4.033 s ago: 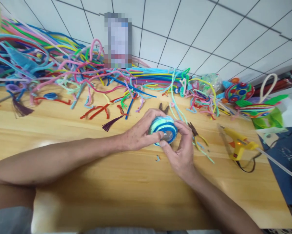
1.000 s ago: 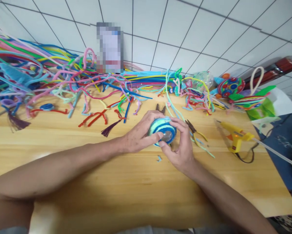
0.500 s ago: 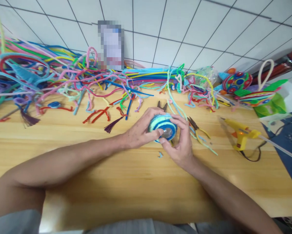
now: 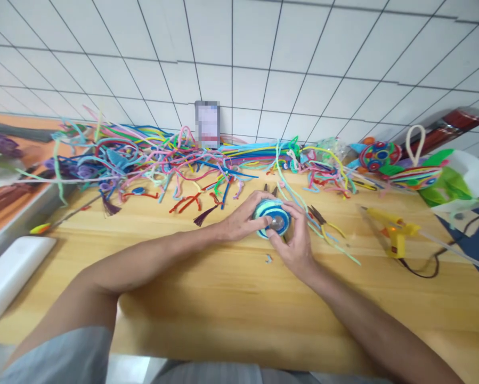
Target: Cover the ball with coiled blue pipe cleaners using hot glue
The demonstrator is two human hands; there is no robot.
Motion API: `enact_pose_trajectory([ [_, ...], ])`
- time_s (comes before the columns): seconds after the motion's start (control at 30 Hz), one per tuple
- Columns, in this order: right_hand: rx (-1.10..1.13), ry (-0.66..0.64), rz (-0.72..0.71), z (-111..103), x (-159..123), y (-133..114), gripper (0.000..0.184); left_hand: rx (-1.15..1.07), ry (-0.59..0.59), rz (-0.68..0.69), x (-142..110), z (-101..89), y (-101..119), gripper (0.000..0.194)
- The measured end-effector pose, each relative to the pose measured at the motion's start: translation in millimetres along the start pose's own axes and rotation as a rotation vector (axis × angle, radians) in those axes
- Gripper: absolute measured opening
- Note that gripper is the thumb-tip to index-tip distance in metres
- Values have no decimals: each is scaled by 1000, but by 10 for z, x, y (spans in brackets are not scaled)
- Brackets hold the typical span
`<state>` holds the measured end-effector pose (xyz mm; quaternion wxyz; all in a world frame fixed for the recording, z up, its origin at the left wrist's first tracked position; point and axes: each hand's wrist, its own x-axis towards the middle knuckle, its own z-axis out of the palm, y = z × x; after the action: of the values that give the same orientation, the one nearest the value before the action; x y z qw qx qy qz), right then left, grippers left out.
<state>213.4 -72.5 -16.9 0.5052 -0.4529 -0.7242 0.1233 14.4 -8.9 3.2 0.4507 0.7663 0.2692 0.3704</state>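
Observation:
Between both hands is a round ball (image 4: 268, 209) wound with blue and pale green pipe cleaners, with a clear part showing near its middle. My left hand (image 4: 245, 220) grips its left side, the thumb lying across the front. My right hand (image 4: 297, 237) wraps the right side, thumb at the lower edge. Just behind the ball stick out the dark jaws of a tool (image 4: 271, 190), the rest of it hidden. Pliers with yellow handles (image 4: 323, 221) lie right of my right hand, beside pale green pipe cleaners (image 4: 345, 252). A small blue scrap (image 4: 268, 259) rests below the ball.
A tangle of coloured pipe cleaners (image 4: 155, 154) runs along the wall. A phone (image 4: 208, 125) leans there. The yellow glue gun (image 4: 395, 232), its light lit, lies at right near a colourful ornament (image 4: 383, 156). A white box-like object (image 4: 17, 272) is at left.
The view has tilted up and shifted left, bringing the white object and a tray at left into sight. Both hands keep their hold on the ball, with little visible change.

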Motion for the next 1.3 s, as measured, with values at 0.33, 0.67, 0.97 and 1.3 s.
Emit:
enact_pose_trajectory([
  [0.33, 11, 19, 16, 34, 8, 49, 54, -9, -172, -67, 216, -243, 67, 50],
  [0.67, 44, 38, 21, 53, 7, 91, 55, -69, -173, -72, 260, -239, 31, 47],
  [0.97, 20, 24, 3, 31, -17, 135, 55, -135, -94, -53, 129, -96, -37, 51],
  [1.3, -22, -8, -35, 4, -32, 153, 58, -168, 29, -66, 10, 28, -59, 49],
])
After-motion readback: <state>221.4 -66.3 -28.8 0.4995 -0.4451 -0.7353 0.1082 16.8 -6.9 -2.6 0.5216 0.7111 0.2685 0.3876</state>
